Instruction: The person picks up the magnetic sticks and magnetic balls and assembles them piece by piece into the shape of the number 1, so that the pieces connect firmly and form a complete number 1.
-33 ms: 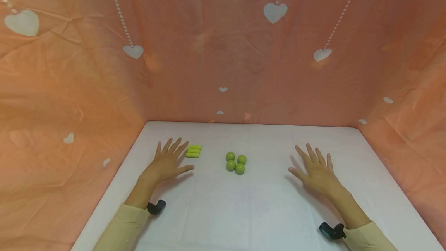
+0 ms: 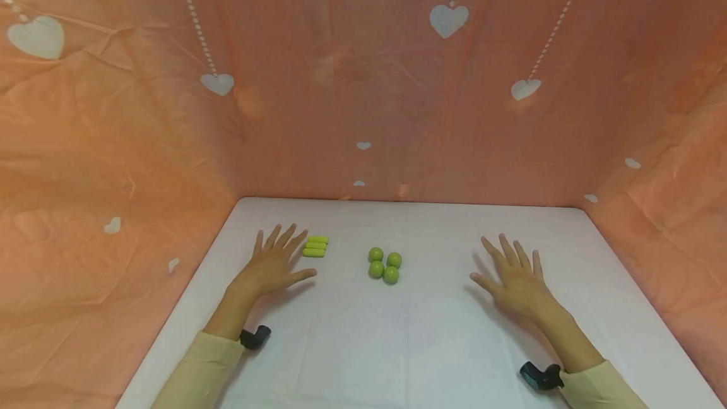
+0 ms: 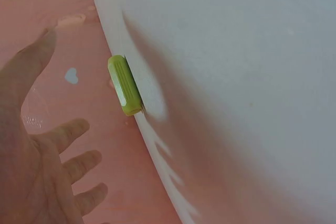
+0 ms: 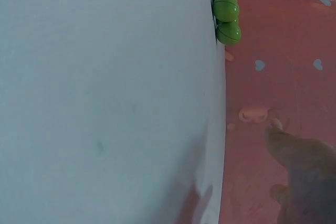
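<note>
Three short yellow-green sticks (image 2: pixel 315 247) lie side by side on the white table, left of the middle. Several round green balls (image 2: pixel 376 269) sit in a cluster to their right. My left hand (image 2: pixel 271 270) hovers over the table with its fingers spread, its index fingertip close beside the sticks; the left wrist view shows the palm and the sticks (image 3: pixel 125 85) apart. Over the right part of the table, my right hand (image 2: pixel 515 286) is also spread and holds nothing. In the right wrist view the balls (image 4: pixel 227 8) appear far from the thumb.
A white table (image 2: pixel 352 346) spans the area under both hands. Orange-pink cloth (image 2: pixel 363 93) with white hearts hangs behind it and along both sides. Dark wrist devices (image 2: pixel 255 337) are worn below both hands, beside the beige sleeves.
</note>
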### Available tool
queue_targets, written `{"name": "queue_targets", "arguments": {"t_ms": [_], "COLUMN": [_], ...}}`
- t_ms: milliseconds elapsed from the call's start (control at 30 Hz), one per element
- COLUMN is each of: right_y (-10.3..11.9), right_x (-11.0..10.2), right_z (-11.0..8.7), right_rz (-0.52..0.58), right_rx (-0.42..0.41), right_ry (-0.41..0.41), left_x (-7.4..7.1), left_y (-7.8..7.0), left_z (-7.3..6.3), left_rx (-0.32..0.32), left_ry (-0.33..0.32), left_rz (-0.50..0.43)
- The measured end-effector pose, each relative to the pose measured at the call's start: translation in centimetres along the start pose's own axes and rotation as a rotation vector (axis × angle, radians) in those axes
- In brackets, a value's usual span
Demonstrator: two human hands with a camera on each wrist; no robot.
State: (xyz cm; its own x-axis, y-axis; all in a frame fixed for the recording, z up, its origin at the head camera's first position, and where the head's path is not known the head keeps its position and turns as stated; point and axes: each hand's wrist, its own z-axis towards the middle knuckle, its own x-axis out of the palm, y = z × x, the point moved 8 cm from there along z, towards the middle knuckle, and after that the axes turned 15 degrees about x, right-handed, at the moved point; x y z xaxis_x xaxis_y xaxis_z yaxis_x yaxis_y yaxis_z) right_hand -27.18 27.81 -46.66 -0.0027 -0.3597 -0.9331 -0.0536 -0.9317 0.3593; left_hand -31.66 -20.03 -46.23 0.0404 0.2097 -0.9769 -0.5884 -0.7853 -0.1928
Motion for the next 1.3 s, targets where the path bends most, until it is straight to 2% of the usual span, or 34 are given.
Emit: {"name": "queue_targets", "arguments": {"t_ms": [200, 567, 933, 1300], "right_y": [0.4, 2.8, 5.8, 8.3], "right_x": [0.1, 0.9, 2.7, 4.5], "right_z": [-0.1, 0.0, -0.5, -0.5], "right_rz": [0.016, 0.015, 0.026, 0.038], "right_rx": [-0.022, -0.090, -0.168, -0.240], "right_ry": [0.003, -0.023, -0.006, 0.017], "left_x": [0.0, 0.2, 0.7, 0.8], "left_y": [0.0, -0.5, -0.7, -0.6], "left_z": [0.1, 0.6, 1.0, 1.8], "left_rx": [0.002, 0.039, 0.055, 0.066], "left_ry": [0.005, 0.020, 0.032, 0.032], "left_rz": [0.005, 0.016, -0.035, -0.036]}}
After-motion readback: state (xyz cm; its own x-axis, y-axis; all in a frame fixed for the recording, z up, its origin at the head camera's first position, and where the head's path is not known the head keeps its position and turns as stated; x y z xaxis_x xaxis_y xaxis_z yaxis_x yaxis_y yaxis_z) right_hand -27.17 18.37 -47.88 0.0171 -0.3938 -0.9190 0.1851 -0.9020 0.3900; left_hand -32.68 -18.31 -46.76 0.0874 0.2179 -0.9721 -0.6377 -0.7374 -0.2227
